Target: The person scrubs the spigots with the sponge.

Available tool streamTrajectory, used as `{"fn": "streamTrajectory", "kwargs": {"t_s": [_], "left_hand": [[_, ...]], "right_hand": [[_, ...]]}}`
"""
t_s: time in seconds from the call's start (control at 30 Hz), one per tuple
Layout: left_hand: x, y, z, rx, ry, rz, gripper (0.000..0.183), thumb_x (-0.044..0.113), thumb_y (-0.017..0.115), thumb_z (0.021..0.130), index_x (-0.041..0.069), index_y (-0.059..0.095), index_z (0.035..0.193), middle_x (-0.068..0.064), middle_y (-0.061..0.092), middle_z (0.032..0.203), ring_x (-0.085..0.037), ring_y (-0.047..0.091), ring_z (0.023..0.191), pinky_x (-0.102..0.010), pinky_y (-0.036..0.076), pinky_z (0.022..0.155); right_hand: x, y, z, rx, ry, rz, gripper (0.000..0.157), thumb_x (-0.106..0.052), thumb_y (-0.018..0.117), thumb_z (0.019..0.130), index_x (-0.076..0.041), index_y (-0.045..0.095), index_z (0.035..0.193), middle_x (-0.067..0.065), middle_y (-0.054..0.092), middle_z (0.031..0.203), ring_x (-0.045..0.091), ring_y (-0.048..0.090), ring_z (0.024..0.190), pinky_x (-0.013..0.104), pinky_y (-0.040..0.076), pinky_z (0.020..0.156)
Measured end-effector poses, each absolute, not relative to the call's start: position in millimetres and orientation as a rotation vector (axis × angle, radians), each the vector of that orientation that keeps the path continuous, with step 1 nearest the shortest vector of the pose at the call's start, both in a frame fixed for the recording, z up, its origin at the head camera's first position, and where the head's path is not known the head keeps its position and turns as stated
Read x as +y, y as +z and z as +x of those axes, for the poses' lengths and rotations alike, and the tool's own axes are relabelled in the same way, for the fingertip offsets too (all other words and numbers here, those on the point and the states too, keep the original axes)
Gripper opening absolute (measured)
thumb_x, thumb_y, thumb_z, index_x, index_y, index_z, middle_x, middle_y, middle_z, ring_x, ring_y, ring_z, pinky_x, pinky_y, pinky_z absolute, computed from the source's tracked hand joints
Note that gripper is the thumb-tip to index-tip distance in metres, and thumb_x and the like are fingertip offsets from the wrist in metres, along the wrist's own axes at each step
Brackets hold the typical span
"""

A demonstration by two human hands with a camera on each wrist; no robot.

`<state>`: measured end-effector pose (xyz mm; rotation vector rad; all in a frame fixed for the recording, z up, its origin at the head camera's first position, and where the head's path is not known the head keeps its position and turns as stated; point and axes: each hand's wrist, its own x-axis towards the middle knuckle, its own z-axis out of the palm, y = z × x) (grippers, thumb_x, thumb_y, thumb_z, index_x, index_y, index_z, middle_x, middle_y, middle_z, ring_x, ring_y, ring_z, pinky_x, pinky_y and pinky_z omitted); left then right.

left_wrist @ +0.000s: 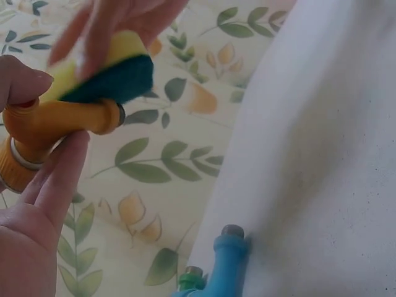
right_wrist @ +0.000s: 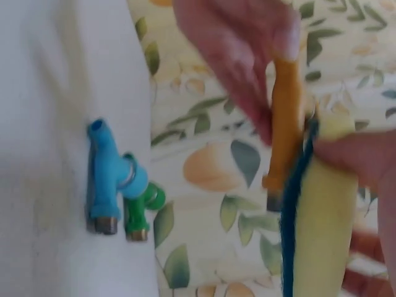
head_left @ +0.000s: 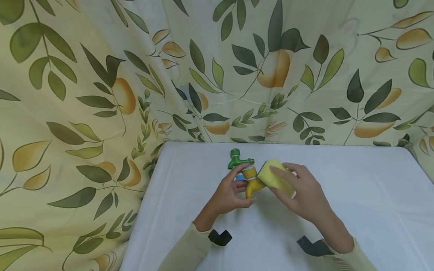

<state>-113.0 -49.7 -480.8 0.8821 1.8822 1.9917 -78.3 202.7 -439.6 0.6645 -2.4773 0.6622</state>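
Note:
My left hand (head_left: 232, 192) grips a yellow tap (head_left: 252, 184) between thumb and fingers, holding it above the white table. In the left wrist view the tap (left_wrist: 68, 120) looks orange, with a dark threaded end pointing right. A yellow sponge (head_left: 276, 177) is pinched in my right hand (head_left: 305, 192). Its dark green scouring side (left_wrist: 117, 80) lies against the tap's body, as the right wrist view also shows for the sponge (right_wrist: 325, 216). Part of the tap is hidden behind the sponge and fingers.
A blue tap (right_wrist: 111, 179) and a green tap (right_wrist: 141, 207) lie on the white table (head_left: 356, 195), just beyond my left hand. Behind the table's far edge hangs a leaf-patterned curtain (head_left: 217, 101).

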Motion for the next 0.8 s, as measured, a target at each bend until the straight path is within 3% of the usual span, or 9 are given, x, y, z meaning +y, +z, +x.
{"fn": "streamTrajectory", "kwargs": {"t_s": [0.3,0.5,0.63,0.8], "left_hand": [[-49.0,-479.8,-111.4,1.893,2.004,0.892,0.099,-0.013,0.079,0.076,0.021,0.031,0.157,-0.015,0.045,0.147,-0.019,0.065,0.119,-0.035,0.059,0.097],[-46.8,-479.9,-111.1,1.903,2.010,0.947,0.099,-0.013,0.079,0.076,0.020,0.032,0.157,-0.012,0.040,0.153,-0.020,0.061,0.126,-0.034,0.057,0.100],[-44.8,-478.9,-111.4,1.890,2.011,0.993,0.098,-0.011,0.079,0.077,0.019,0.032,0.157,-0.009,0.033,0.159,-0.023,0.056,0.133,-0.033,0.054,0.104],[-41.6,-477.2,-110.1,1.927,1.979,1.008,0.098,-0.007,0.082,0.078,0.018,0.033,0.158,-0.009,0.030,0.158,-0.020,0.058,0.131,-0.031,0.053,0.106]], "right_hand": [[201.1,-445.2,-78.3,-2.495,0.696,0.644,0.063,-0.028,0.088,0.074,-0.023,0.068,0.133,0.014,0.064,0.125,0.027,0.059,0.109,0.045,0.057,0.071],[195.3,-443.1,-71.9,-2.509,0.772,0.705,0.064,-0.028,0.089,0.073,-0.023,0.068,0.134,0.009,0.062,0.129,0.020,0.058,0.110,0.038,0.056,0.075],[192.7,-441.6,-72.8,-2.496,0.773,0.660,0.066,-0.026,0.090,0.073,-0.022,0.067,0.135,0.011,0.062,0.129,0.022,0.058,0.110,0.044,0.058,0.076],[191.4,-438.7,-71.7,-2.495,0.775,0.715,0.066,-0.027,0.090,0.072,-0.023,0.067,0.134,0.009,0.062,0.129,0.021,0.059,0.109,0.043,0.059,0.075]]}}
